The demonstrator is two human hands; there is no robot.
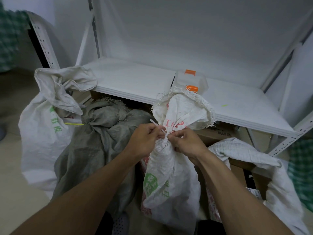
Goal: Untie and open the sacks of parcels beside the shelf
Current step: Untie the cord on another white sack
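Now, both hands are right at the neck of the white sack, which stands upright in front of the shelf. The left hand pinches the tail of the white tie, fingers curled around it. The right hand pinches the gathered neck right where the tie cinches it. The sack's frayed mouth flares above them. Just to the left sits a grey sack, bound with a yellow tie. Beyond it is another white sack, its top flopped loose. A clear box with orange clips sits on the shelf.
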